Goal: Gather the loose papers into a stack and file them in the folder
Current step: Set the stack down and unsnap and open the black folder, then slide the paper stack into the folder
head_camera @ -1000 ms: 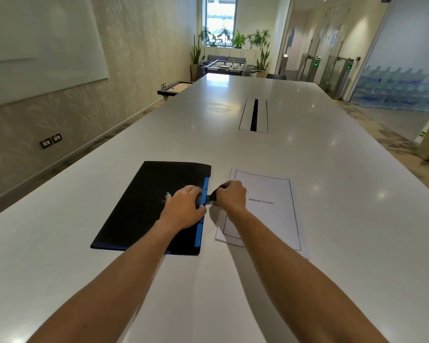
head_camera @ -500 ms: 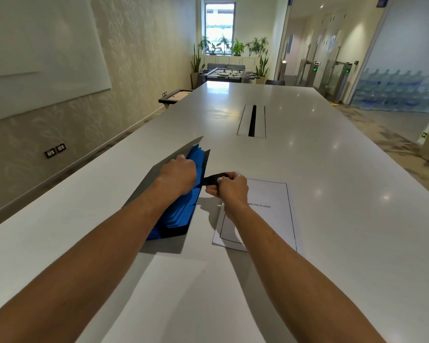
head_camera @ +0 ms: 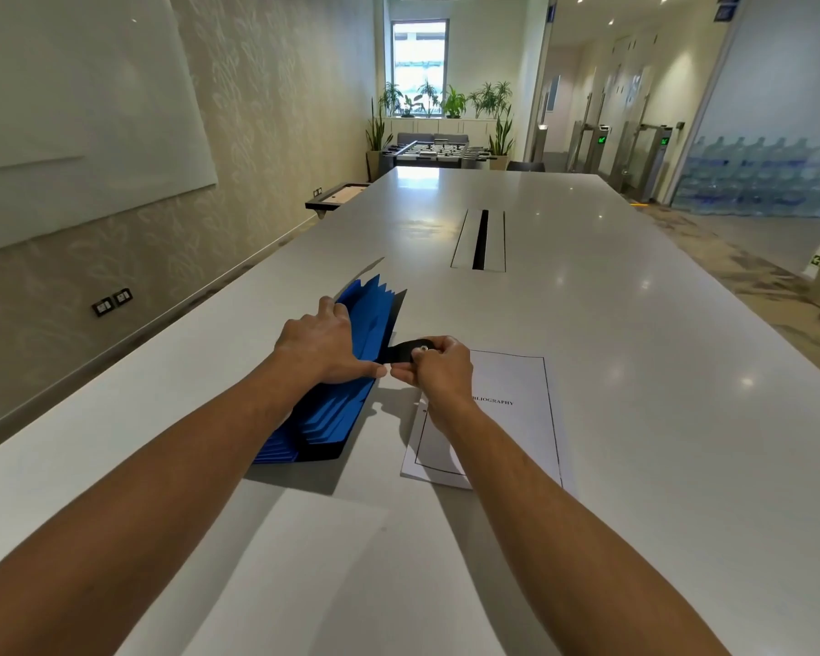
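A black expanding folder (head_camera: 337, 409) with several blue pockets stands spread open on the white table (head_camera: 635, 419), left of centre. My left hand (head_camera: 323, 345) rests on top of the blue pockets and holds them apart. My right hand (head_camera: 439, 366) pinches the folder's black strap (head_camera: 405, 350), which carries a metal snap. Just to the right lies a stack of white papers (head_camera: 512, 419) with a black border and the word BIBLIOGRAPHY; my right wrist covers its left part.
A cable slot (head_camera: 480, 240) is set into the table's middle, farther away. The table's left edge runs close to the folder. A wall with a whiteboard is on the left; plants and a table-football game stand at the far end.
The folder lay flat and shut one second ago. My left hand has lifted its cover and the blue pockets now fan open, while my right hand keeps hold of the strap.
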Action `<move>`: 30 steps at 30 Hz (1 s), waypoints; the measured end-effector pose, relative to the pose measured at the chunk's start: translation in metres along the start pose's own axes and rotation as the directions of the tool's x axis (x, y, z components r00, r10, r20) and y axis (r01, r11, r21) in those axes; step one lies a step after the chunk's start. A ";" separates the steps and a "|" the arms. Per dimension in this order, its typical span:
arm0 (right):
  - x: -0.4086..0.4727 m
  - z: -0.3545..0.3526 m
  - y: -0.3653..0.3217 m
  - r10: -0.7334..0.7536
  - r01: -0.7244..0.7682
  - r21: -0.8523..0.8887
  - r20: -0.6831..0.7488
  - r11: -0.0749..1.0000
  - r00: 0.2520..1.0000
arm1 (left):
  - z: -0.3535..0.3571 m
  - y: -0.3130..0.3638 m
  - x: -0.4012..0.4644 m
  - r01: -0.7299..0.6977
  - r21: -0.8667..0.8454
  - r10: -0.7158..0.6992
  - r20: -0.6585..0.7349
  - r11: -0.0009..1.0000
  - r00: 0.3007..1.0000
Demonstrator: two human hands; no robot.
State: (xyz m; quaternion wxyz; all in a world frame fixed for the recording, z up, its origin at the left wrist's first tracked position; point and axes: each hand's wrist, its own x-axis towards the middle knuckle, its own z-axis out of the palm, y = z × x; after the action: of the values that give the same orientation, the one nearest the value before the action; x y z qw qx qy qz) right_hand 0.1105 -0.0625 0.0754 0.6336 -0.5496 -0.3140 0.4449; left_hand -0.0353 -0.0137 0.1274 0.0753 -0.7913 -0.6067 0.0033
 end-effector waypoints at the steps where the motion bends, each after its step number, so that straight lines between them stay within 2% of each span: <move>1: 0.000 0.000 0.000 0.001 -0.001 -0.003 -0.001 1.000 1.000 | -0.001 -0.001 0.000 0.000 -0.001 0.000 0.006 1.000 1.000; 12: 0.005 -0.002 0.001 -0.010 0.010 0.005 0.025 1.000 1.000 | -0.016 -0.005 -0.008 0.010 0.069 -0.012 0.030 0.998 0.999; 18: 0.008 -0.002 -0.003 -0.053 0.054 -0.044 0.022 0.998 0.998 | -0.014 0.004 -0.006 0.068 -0.090 -0.064 0.051 0.994 0.997; 22: 0.014 -0.008 -0.004 -0.014 0.016 -0.063 0.032 0.998 0.999 | -0.011 0.002 -0.001 0.075 -0.202 -0.071 0.030 0.976 0.997; 26: 0.016 -0.013 0.004 -0.019 0.027 -0.187 0.043 0.982 0.999 | -0.007 0.002 0.004 0.055 -0.256 -0.043 0.051 0.965 0.998; 30: 0.010 -0.019 0.010 -0.080 0.098 -0.415 0.060 0.905 0.995 | -0.001 0.011 0.006 -0.001 -0.268 0.016 0.055 0.964 0.998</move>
State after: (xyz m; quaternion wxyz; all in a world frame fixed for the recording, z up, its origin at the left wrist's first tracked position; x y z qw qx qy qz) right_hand 0.1292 -0.0616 0.0612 0.5145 -0.6480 -0.4396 0.3494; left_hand -0.0227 -0.0110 0.1273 -0.0496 -0.7963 -0.6002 -0.0557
